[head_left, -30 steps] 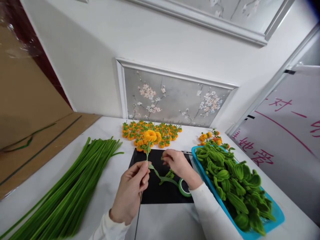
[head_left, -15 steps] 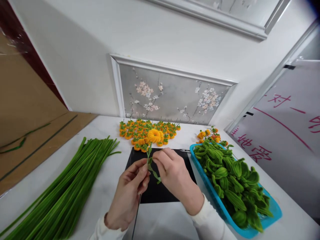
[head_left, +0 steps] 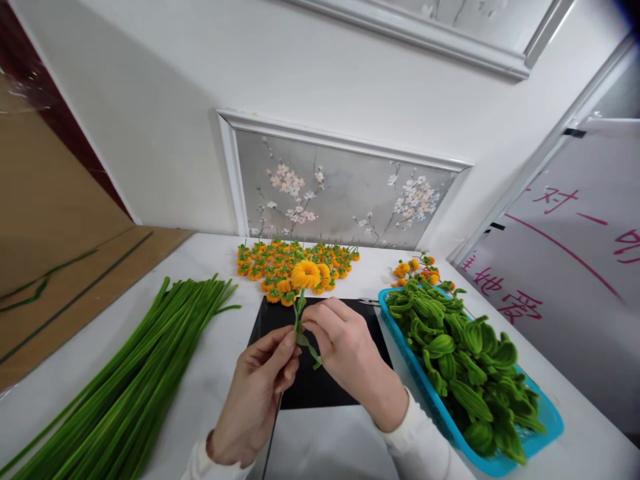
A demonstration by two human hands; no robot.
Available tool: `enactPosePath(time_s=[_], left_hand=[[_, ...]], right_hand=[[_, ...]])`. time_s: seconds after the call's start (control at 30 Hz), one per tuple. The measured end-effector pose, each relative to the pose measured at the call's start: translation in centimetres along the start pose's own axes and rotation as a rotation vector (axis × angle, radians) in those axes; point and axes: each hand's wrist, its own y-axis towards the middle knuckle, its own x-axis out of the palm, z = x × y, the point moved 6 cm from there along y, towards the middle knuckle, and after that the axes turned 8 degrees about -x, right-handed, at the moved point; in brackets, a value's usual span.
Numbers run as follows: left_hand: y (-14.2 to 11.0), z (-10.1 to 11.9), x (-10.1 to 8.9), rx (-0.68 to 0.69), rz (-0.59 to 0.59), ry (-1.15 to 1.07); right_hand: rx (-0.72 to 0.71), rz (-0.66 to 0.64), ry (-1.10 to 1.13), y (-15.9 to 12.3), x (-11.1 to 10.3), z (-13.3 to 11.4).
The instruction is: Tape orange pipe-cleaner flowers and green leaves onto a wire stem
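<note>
My left hand (head_left: pixel 260 393) is closed in a pinch on the thin stem (head_left: pixel 297 320) of an orange pumpkin-shaped chenille flower (head_left: pixel 305 275), which stands upright above the fingers. My right hand (head_left: pixel 350 353) is closed too, its fingertips at the stem just above the left ones. A small green chenille piece (head_left: pixel 301 304) sits against the stem there, pinched by the right fingers as far as I can see. A strip of green floral tape (head_left: pixel 314 355) hangs between the hands. Behind the right hand the tape roll is hidden.
Under the hands lies a black mat (head_left: pixel 320 390). Long green chenille stems (head_left: pixel 150 373) are bundled at left; a blue basket (head_left: pixel 547 427) of green leaves (head_left: pixel 470 373) stands at right. Behind are many orange pumpkins (head_left: pixel 270 260), pliers (head_left: pixel 369 302) and orange sprigs (head_left: pixel 417 269).
My right hand has come left and up from over the mat to the stem, bringing the small green piece against it. My left hand still holds the stem.
</note>
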Motion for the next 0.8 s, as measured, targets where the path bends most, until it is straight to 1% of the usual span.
enactPosePath(time_s=[0.17, 0.33, 0.6, 0.67, 0.8], left_hand=[[0.1, 0.0, 0.1, -0.008, -0.025, 0.004], [-0.1, 0.0, 0.3, -0.008, -0.054, 0.024], [0.0, 0.2, 0.5, 0.027, -0.084, 0.072], [-0.1, 0.1, 0.6, 0.03, -0.088, 0.068], [-0.3, -0.1, 0.6, 0.006, -0.097, 0.033]], right_hand=[[-0.009, 0.052, 0.011, -0.4, 0.2, 0.0], [-0.047, 0.119, 0.012, -0.9, 0.2, -0.4], [-0.02, 0.295, 0.125, -1.8, 0.2, -0.3], [-0.039, 0.323, 0.141, -1.9, 0.2, -0.3], [-0.121, 0.344, 0.145, -2.1, 0.1, -0.5]])
